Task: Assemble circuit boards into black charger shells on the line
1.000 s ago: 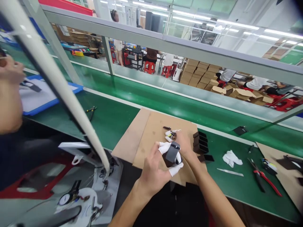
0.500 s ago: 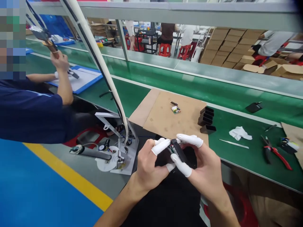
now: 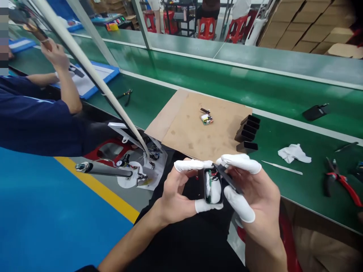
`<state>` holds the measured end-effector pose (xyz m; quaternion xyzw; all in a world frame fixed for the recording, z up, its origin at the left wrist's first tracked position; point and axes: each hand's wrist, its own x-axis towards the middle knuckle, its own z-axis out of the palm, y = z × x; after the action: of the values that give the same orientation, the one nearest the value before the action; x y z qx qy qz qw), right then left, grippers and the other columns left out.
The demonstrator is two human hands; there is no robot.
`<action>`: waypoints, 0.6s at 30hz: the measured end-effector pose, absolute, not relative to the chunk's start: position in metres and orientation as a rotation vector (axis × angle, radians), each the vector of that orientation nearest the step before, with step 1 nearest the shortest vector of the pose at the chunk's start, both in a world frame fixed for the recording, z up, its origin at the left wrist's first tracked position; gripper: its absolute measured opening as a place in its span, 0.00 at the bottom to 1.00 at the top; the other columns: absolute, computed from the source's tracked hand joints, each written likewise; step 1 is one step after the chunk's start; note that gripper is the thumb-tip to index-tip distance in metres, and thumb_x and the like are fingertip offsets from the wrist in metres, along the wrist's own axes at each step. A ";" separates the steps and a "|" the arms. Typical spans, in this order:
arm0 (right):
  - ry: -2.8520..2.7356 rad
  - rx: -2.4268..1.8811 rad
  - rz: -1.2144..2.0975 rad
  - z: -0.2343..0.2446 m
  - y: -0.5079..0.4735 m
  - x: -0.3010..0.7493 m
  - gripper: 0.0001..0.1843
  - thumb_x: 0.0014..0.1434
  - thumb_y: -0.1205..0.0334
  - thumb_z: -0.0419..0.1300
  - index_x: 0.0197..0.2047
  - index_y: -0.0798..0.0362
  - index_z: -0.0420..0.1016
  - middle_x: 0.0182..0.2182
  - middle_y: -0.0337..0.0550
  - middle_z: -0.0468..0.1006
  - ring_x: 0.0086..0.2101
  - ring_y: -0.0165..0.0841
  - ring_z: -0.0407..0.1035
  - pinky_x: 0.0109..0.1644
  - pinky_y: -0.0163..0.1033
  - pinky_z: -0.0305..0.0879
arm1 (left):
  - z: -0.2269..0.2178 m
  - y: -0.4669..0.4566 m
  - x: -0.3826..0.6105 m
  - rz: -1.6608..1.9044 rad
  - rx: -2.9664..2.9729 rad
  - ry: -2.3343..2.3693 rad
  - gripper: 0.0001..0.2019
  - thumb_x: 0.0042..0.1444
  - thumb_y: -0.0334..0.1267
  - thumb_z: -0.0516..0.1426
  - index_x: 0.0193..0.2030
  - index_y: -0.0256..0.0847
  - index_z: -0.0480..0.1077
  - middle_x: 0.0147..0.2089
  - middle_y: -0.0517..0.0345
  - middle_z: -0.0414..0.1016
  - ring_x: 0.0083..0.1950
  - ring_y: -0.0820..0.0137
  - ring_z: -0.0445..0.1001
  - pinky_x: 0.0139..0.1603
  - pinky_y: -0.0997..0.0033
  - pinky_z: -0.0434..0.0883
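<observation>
Between the white-tipped fingers and thumb of my left hand [image 3: 177,192] is a black plastic case [image 3: 202,185], its open end facing me. Inside the case sit white blocks and thin wires with a strip of green circuit board [image 3: 214,189]. My right hand [image 3: 255,196], also in white finger covers, pinches a flat black end cap [image 3: 228,178] tilted beside the opening. The cap's upper end is close to the case rim; whether they touch I cannot tell.
A cardboard sheet [image 3: 181,132] bears a small circuit assembly [image 3: 207,119] and black cases [image 3: 247,147]. Rightward lie tweezers [image 3: 282,167], a crumpled white cloth [image 3: 294,153] and red-handled pliers [image 3: 342,181]. A co-worker's arm [image 3: 66,88] is at left, beyond a slanted white pole [image 3: 104,88].
The cap has swung away from the case mouth to the right, so the white blocks and wires inside now show. My view has tilted lower and come nearer to the bench.
</observation>
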<state>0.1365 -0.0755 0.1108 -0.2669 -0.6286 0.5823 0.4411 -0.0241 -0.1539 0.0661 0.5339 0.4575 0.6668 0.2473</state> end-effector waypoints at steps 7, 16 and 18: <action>-1.593 -0.679 1.543 0.108 -0.046 0.138 0.21 0.65 0.58 0.71 0.61 0.40 0.79 0.48 0.45 0.79 0.45 0.39 0.77 0.48 0.43 0.81 | 0.054 -0.130 -0.022 1.876 1.340 1.212 0.38 0.48 0.38 0.78 0.63 0.46 0.69 0.56 0.50 0.77 0.58 0.57 0.82 0.60 0.57 0.82; -1.442 -0.831 1.365 0.098 -0.071 0.097 0.11 0.61 0.64 0.73 0.38 0.48 0.73 0.36 0.37 0.72 0.36 0.30 0.69 0.41 0.36 0.70 | 0.051 -0.150 -0.057 1.891 1.501 1.423 0.35 0.49 0.32 0.76 0.63 0.44 0.71 0.58 0.46 0.78 0.61 0.55 0.81 0.63 0.56 0.79; -1.416 -0.809 1.371 0.089 -0.087 0.086 0.12 0.64 0.64 0.71 0.34 0.49 0.70 0.32 0.35 0.69 0.33 0.29 0.66 0.38 0.35 0.68 | 0.054 -0.164 -0.070 1.844 1.605 1.579 0.33 0.51 0.29 0.74 0.63 0.43 0.71 0.59 0.45 0.78 0.60 0.56 0.81 0.61 0.56 0.79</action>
<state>0.0858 -0.0870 0.0892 -0.3321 -0.5815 0.5631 0.4842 -0.0705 -0.1645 0.0535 0.5478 0.5389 0.6295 0.1154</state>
